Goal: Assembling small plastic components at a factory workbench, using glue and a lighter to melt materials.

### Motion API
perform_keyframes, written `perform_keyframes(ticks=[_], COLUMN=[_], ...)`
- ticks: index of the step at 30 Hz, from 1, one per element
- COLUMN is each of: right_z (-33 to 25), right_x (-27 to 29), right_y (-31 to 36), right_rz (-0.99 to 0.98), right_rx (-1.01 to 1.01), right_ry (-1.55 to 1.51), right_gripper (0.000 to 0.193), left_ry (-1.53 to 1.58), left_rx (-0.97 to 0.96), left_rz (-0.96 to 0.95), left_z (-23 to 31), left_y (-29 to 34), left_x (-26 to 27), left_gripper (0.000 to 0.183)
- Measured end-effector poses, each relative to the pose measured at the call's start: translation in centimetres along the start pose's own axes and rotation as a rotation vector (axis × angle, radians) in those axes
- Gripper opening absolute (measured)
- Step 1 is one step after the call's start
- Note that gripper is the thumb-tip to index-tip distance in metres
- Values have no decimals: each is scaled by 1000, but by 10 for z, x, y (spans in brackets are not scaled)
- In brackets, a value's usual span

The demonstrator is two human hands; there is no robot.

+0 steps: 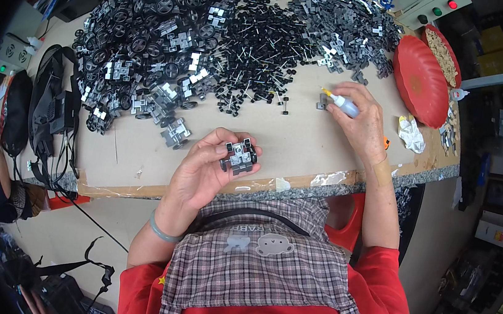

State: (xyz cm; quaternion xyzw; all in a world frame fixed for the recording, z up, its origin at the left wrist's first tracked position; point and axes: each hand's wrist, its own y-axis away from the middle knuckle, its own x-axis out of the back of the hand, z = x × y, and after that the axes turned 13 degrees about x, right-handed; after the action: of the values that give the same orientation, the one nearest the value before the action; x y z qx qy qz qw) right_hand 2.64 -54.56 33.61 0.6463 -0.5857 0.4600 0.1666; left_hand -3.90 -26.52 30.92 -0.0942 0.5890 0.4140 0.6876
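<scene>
My left hand (pixel 202 167) is closed on a small toy car chassis (pixel 239 157), grey and silver with black wheels, held just above the table's front edge. In my right hand (pixel 361 121) is a small squeeze bottle (pixel 345 104), pale and translucent with a yellow tip that points up and to the left. A small grey plastic part (pixel 322 102) is right beside the bottle's tip and my fingertips; whether my fingers touch it I cannot tell. One more grey chassis piece (pixel 176 132) lies on the table to the left of my left hand.
Heaped along the back are chassis pieces with black wheels (pixel 153 40), black wheel axles (pixel 264 47) and grey plastic parts (pixel 347 28). Red scalloped bowls (pixel 418 83) and crumpled white paper (pixel 411 135) are at right. Black straps (pixel 53 97) lie at left, near another person's arm (pixel 2 159).
</scene>
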Motion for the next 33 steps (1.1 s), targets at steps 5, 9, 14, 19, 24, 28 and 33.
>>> perform_keyframes(ticks=[5, 9, 14, 19, 24, 28, 33], right_z=[1, 0, 5, -30, -64, -68, -70], right_x=[-3, 1, 2, -7, -30, -41, -40], right_y=[-1, -3, -8, 1, 23, 33, 33], right_rz=[-122, -147, -242, -183, -54, -18, -29], right_rx=[177, 311, 334, 262, 250, 234, 322], right_ry=[-17, 74, 12, -330, -806, -800, -679], right_gripper=[21, 25, 27, 27, 29, 32, 29], left_ry=[-8, -36, -19, -23, -48, -81, -138], left_rx=[3, 12, 9, 11, -7, -28, -65], left_rz=[37, 12, -1, 30, 19, 62, 66], left_z=[-1, -2, -6, -8, -9, -9, -13], left_y=[0, -3, -2, -3, -3, -3, -6], left_x=[-6, -7, -5, -7, -11, -15, -14], left_gripper=[16, 16, 16, 15, 12, 7, 7])
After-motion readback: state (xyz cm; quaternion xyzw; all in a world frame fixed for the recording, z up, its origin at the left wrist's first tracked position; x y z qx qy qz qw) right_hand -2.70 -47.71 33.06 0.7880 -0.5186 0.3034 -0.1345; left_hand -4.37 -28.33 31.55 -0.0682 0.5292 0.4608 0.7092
